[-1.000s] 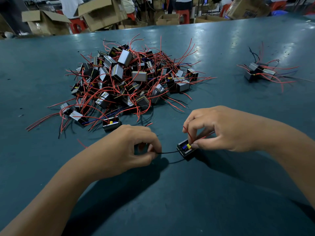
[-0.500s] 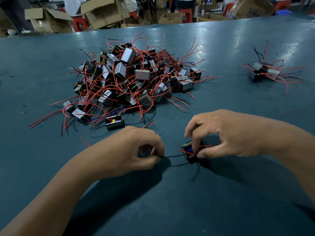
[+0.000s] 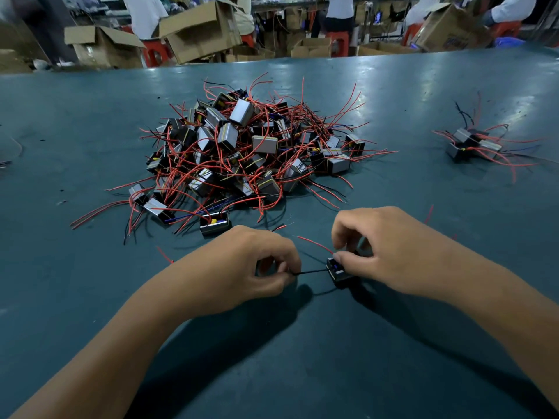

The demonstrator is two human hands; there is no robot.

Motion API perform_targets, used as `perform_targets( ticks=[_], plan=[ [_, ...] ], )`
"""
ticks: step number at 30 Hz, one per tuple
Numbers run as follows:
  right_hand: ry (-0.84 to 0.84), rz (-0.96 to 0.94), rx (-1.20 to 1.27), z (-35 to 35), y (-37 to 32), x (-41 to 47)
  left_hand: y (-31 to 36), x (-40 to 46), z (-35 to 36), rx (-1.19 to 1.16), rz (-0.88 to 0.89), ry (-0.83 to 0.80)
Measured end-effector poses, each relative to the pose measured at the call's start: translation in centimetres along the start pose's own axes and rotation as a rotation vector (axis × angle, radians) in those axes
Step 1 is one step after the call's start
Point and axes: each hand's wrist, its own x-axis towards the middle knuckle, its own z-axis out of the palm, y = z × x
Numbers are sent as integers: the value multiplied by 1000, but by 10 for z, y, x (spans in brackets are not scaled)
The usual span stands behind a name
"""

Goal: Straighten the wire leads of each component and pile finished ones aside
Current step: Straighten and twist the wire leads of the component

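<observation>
Workshop; dark green table (image 3: 90, 297), cardboard boxes (image 3: 196, 28) beyond its far edge. Right hand (image 3: 393, 258) pinches a small black component (image 3: 337, 269) near the table's near middle. Left hand (image 3: 242, 270) pinches its black wire (image 3: 311, 271), stretched taut, long axis left-right between the hands. A red wire (image 3: 314, 244) sticks up-left from the component, nearer the right hand. Big unsorted heap (image 3: 242, 152) behind; small finished pile (image 3: 472, 145) toward the far right edge, bare table between.

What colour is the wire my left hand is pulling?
Black; the wire shows in the head view, stretched from the left hand.
</observation>
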Motion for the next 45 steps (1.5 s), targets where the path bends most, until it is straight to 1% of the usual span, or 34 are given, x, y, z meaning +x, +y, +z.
perform_targets(
  ticks=[4,6,11,15,17,21,25,28,32,35,39,40,42,45],
  plan=[
    [142,-116,92,9,-17,-2,-4,2,0,21,10,66],
    [191,-134,134,18,-25,-3,-5,3,1,11,7,110],
    [171,-93,66,29,-27,-1,-6,0,-1,-78,-66,156],
    [240,-73,34,27,-26,-1,-3,-2,-7,-108,-76,199],
    [249,-58,20,26,-27,-1,-2,-2,-8,-131,-83,217],
    [259,-63,3,24,-27,-2,-2,-1,-5,-110,-73,243],
    [284,-112,-40,28,-33,-4,-3,0,-1,-79,-36,263],
    [323,-149,-14,32,-40,-4,-5,2,1,-63,1,289],
    [298,-80,193,39,-40,-2,-7,2,3,-84,-7,298],
    [332,-10,218,42,-34,-1,-9,2,3,-101,-44,309],
    [368,85,294,42,-31,1,-14,2,-2,-76,-134,467],
    [375,97,301,42,-30,1,-16,1,-4,-76,-161,482],
    [400,107,296,42,-29,2,-17,1,-4,-66,-188,453],
    [423,114,304,40,-26,4,-17,2,-1,-18,-201,350]
  ],
)
